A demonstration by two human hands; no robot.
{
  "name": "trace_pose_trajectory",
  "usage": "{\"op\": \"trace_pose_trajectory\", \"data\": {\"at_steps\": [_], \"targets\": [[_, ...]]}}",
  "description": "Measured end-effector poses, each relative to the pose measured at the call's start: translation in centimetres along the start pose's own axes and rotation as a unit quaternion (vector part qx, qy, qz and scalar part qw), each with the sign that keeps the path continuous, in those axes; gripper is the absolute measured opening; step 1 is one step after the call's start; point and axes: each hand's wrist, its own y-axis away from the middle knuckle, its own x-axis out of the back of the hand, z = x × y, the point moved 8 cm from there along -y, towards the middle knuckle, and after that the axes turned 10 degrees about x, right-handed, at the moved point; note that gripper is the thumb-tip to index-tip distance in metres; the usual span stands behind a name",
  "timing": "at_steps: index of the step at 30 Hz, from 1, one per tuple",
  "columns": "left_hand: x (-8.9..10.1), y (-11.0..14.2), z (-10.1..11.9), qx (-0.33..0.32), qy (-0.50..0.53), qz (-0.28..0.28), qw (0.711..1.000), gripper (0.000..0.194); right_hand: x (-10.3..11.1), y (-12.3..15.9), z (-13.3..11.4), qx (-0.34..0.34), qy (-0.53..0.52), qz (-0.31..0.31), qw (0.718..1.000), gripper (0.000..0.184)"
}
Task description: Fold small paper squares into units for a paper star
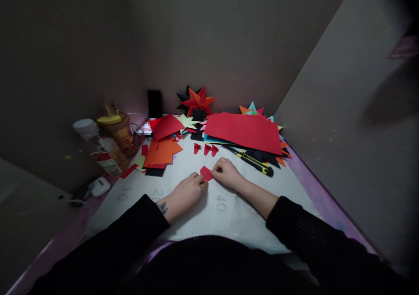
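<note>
Between my two hands is a small piece of red paper point(206, 173), held just above or on the white mat point(193, 221). My left hand point(190, 194) pinches its lower left side, with a ring on one finger. Its right edge is gripped by the fingertips of my right hand point(227, 172). Beyond the hands stand three small folded red paper pieces point(207, 149) in a row. A yellow and black utility knife point(253, 162) lies past my right hand.
A stack of coloured sheets, red on top point(244, 131), lies at the back right. Orange paper point(162, 153) is piled at the left. Folded paper stars point(198, 99) lean on the wall. A yellow-lidded cup point(114, 127), a bottle point(85, 128) and a phone point(155, 104) stand at the left.
</note>
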Motion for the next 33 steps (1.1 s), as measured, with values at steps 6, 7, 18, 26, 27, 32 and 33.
{"op": "trace_pose_trajectory", "data": {"at_steps": [6,7,18,26,27,32,33], "targets": [[-0.4,0.0,0.0,0.008,-0.018,-0.02,1.0,0.022,-0.1,0.1,0.1,-0.016,0.02,-0.007,1.0,0.016],[-0.4,0.0,0.0,0.007,-0.022,-0.023,0.999,0.022,-0.1,0.1,0.1,-0.019,0.023,-0.008,1.0,0.016],[-0.6,-0.1,0.5,-0.002,-0.043,-0.015,0.999,0.023,-0.2,0.1,0.1,-0.011,0.033,0.002,0.999,0.018],[-1.3,-0.3,0.9,-0.004,-0.057,-0.006,0.998,0.028,-0.3,0.0,0.1,-0.015,0.034,-0.006,0.999,0.018],[-1.4,-0.3,0.9,-0.004,-0.063,-0.011,0.998,0.028,-0.3,0.1,0.0,-0.016,0.036,-0.007,0.999,0.018],[-1.5,-0.4,1.0,0.013,-0.053,-0.031,0.998,0.022,0.3,0.2,0.1,-0.025,0.077,-0.002,0.997,0.016],[-1.4,-0.4,0.9,0.016,-0.047,-0.031,0.998,0.021,0.6,0.3,0.3,-0.03,0.087,0.008,0.996,0.014]]}}
